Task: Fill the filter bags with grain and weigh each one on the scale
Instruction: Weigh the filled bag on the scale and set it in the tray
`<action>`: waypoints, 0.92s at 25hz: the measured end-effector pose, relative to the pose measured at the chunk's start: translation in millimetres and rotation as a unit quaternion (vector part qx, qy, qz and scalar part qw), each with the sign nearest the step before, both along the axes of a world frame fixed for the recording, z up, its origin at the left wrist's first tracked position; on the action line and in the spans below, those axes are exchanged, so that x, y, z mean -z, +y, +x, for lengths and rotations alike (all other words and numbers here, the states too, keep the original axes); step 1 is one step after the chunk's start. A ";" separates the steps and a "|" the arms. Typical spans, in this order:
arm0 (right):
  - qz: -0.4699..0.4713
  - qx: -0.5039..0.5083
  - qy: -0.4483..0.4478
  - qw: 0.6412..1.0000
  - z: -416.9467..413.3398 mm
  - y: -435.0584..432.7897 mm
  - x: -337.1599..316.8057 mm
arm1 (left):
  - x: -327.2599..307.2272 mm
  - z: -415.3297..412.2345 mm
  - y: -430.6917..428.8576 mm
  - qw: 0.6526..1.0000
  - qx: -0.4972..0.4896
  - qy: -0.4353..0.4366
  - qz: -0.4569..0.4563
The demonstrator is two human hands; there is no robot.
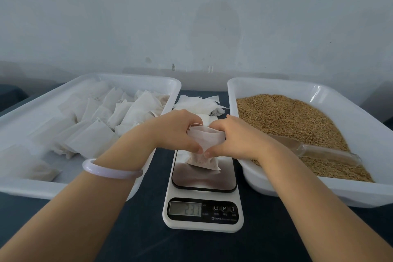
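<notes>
filter bag (209,139) stands roughly upright on the scale (204,183) platform, long axis vertical, mouth up, grain-filled bottom touching the plate; left hand (176,132) and right hand (236,136) both pinch the bag's top edge, fingers curled round it, thumbs nearly meeting in front; the fingers cover the mouth, can't tell if it's cinched; display (185,209) reads about 23.7, digits faint; loose empty bags (197,102) piled behind the scale, partly hidden by the hands; left tray (127,77) holds filled bags (93,134), its near end blurred; right tray (340,193) holds grain (293,121) with a clear scoop (319,151) lying in it; pale bangle (110,171) on the left wrist; dark desk (148,229) under everything
</notes>
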State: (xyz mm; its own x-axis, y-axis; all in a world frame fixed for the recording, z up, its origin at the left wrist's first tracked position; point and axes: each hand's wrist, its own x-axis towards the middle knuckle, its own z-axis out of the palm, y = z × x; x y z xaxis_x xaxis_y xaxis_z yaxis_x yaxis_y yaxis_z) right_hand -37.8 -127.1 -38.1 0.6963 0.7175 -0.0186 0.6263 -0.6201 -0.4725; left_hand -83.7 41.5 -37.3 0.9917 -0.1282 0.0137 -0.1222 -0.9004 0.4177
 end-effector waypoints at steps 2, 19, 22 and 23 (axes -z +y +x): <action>-0.003 -0.003 -0.007 1.000 0.6 0.2 0.3 | 0.4 0.6 0.1 1.000 -0.002 0.002 0.004; 0.271 0.068 -0.005 0.960 5.4 -6.9 0.2 | -8.0 -7.3 4.1 0.991 -0.041 -0.030 -0.125; 0.302 0.055 -0.005 0.952 4.8 -3.0 -0.4 | -6.4 -6.6 7.9 0.985 -0.068 -0.039 -0.155; 0.310 0.052 0.000 0.949 4.5 -0.8 -1.7 | -6.6 -6.1 8.1 0.983 -0.074 -0.047 -0.159</action>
State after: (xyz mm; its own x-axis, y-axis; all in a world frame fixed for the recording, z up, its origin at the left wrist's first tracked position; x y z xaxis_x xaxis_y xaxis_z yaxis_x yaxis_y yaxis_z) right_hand -33.3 -127.9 -36.4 0.7644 0.5175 0.3846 0.5765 -0.2814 -0.7671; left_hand -89.8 49.6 -30.7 0.9915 0.0428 0.1230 -0.0518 -0.7368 0.6741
